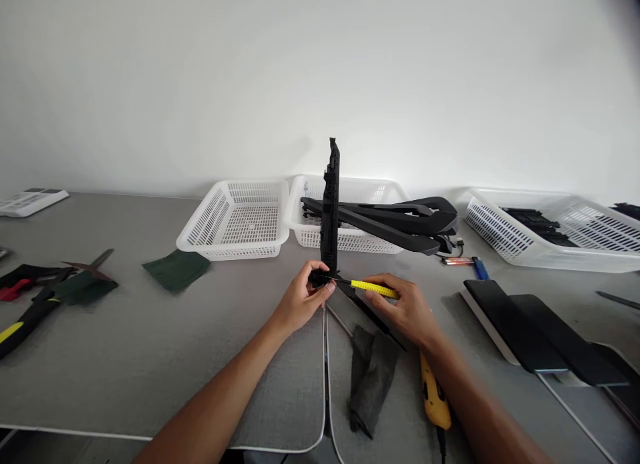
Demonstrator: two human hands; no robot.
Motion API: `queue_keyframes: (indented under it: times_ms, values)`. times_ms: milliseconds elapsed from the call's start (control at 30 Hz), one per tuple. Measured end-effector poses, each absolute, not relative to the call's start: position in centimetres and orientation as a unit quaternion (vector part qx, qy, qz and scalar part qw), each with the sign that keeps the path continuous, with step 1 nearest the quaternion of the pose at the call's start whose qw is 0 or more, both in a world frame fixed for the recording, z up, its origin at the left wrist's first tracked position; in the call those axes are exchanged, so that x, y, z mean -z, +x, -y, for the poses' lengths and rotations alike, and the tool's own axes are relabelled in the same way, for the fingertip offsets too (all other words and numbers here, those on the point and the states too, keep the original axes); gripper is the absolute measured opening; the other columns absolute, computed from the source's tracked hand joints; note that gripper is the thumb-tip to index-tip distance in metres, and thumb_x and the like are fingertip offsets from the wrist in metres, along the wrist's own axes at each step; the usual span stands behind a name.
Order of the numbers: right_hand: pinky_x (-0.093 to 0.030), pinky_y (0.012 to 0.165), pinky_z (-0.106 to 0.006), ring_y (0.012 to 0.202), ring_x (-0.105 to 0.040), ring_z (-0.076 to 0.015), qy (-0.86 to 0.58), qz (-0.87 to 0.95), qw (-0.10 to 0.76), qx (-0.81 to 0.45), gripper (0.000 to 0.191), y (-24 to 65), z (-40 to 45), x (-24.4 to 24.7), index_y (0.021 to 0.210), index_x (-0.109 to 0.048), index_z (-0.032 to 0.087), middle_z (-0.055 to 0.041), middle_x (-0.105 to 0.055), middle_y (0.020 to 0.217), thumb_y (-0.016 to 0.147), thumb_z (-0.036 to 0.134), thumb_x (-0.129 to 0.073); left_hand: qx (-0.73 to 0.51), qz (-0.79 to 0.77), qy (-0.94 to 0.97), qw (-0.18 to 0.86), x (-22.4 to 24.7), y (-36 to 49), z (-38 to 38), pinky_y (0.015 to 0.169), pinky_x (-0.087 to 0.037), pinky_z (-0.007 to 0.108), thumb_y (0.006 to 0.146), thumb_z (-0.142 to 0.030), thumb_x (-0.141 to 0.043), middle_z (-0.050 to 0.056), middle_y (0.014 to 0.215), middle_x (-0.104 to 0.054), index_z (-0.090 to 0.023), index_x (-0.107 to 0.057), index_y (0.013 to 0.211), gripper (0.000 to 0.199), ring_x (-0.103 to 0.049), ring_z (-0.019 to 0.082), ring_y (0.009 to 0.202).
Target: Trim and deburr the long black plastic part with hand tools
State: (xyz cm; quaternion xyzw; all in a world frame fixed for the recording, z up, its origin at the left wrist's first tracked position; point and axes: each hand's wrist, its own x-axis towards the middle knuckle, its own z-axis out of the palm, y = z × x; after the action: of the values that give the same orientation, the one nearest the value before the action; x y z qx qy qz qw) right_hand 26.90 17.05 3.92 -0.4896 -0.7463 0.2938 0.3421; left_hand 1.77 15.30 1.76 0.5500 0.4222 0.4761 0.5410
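Observation:
Near the middle of the table, my left hand (297, 301) pinches the lower end of a long black plastic part (330, 211) that stands upright. My right hand (406, 309) is closed around a yellow-handled tool (367, 288). Its thin dark tip points left and meets the part at my left fingertips; the exact contact is too small to tell. A dark narrow strip (373, 314) slants down right below the hands; whether it belongs to the part I cannot tell. Under my right forearm lies a yellow corded tool (435, 397), beside a dark grey cloth (370, 377).
Along the wall stand a white basket (187, 243), a second one (310, 239) with long black parts (400, 221) across it, and a third (530, 254) holding black pieces. Phones (515, 324) lie right. Green sandpaper-like sheet (177, 269) and hand tools (30, 317) lie left. A seam (326, 364) splits the table.

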Motion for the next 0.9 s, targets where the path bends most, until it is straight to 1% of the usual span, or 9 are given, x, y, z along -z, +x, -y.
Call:
queue_keyframes:
  times_ms: [100,200,367,500,700,900]
  values:
    - [-0.055,0.086,-0.037,0.093,-0.075,-0.0277,-0.496,0.743,0.336,-0.299,0.034,26.91,-17.07,-3.93,0.106,-0.083,0.022,-0.0072,-0.083,0.104,0.093,0.051,-0.069,-0.463,-0.444,0.568,0.515,-1.77,1.72,-15.35,0.063,-0.048,0.026,0.096,-0.051,-0.073,0.001,0.096,-0.068,-0.024,-0.056,0.12,0.04,-0.056,0.012,0.065]
    - [-0.054,0.083,-0.036,0.089,-0.074,-0.0275,-0.506,0.731,0.338,-0.308,0.039,27.04,-17.13,-3.85,0.102,-0.083,0.021,-0.008,-0.082,0.1,0.093,0.056,-0.068,-0.453,-0.472,0.598,0.463,-1.89,1.71,-15.33,0.064,-0.047,0.026,0.097,-0.046,-0.071,-0.002,0.088,-0.065,-0.024,-0.058,0.118,0.033,-0.056,0.013,0.064]
    - [-0.052,0.078,-0.036,0.082,-0.071,-0.0265,-0.522,0.715,0.352,-0.305,0.041,27.23,-17.16,-3.86,0.094,-0.083,0.02,-0.0081,-0.081,0.092,0.092,0.059,-0.068,-0.438,-0.514,0.631,0.382,-2.19,1.73,-15.19,0.064,-0.044,0.028,0.092,-0.039,-0.074,-0.005,0.077,-0.063,-0.023,-0.063,0.108,0.024,-0.057,0.015,0.063]
    - [-0.051,0.074,-0.035,0.079,-0.07,-0.026,-0.525,0.709,0.366,-0.298,0.04,27.2,-17.09,-4.07,0.089,-0.082,0.021,-0.0078,-0.081,0.088,0.09,0.059,-0.069,-0.434,-0.528,0.647,0.338,-2.42,1.8,-15.12,0.067,-0.044,0.028,0.089,-0.036,-0.075,-0.003,0.082,-0.069,-0.023,-0.066,0.104,0.022,-0.062,0.017,0.071]
    - [-0.05,0.07,-0.033,0.075,-0.07,-0.0245,-0.505,0.739,0.337,-0.292,0.035,27.25,-16.97,-4.29,0.084,-0.081,0.021,-0.0065,-0.08,0.083,0.09,0.053,-0.069,-0.437,-0.533,0.644,0.331,-2.29,1.79,-15.32,0.067,-0.043,0.028,0.087,-0.036,-0.076,-0.002,0.085,-0.071,-0.022,-0.066,0.102,0.023,-0.061,0.016,0.07]
    - [-0.049,0.066,-0.032,0.069,-0.067,-0.0221,-0.488,0.753,0.331,-0.291,0.037,27.01,-16.75,-4.41,0.086,-0.082,0.02,-0.0059,-0.079,0.08,0.091,0.055,-0.069,-0.428,-0.535,0.646,0.337,-2.22,1.73,-15.34,0.062,-0.041,0.027,0.088,-0.041,-0.076,-0.004,0.078,-0.067,-0.022,-0.065,0.104,0.026,-0.057,0.016,0.064]
